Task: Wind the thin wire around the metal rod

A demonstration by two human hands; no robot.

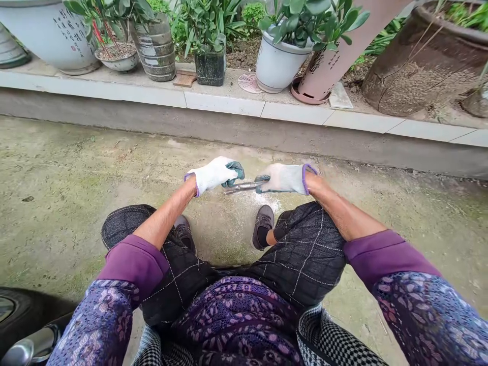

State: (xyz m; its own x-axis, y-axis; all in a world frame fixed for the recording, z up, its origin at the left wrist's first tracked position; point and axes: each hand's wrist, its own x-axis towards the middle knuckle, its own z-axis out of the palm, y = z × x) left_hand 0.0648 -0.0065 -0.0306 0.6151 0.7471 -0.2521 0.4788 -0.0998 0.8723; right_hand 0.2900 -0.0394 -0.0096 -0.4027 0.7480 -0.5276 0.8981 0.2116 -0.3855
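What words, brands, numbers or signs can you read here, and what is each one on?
None can be read with certainty.
Big white pot at far left: columns of black brush-like characters, too small to read; a tiny red mark beside them, also unreadable.
Pink pot: black characters, too small and blurred to read.
Metal tool: no writing that I can make out.

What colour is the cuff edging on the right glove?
Purple: the cuff edging of the right glove shows clearly in the head view.

A white pot (280, 66) is standing on a tiled ledge (224, 104). Beside it, a pink planter (326, 66) is occupying a saucer (309, 100).
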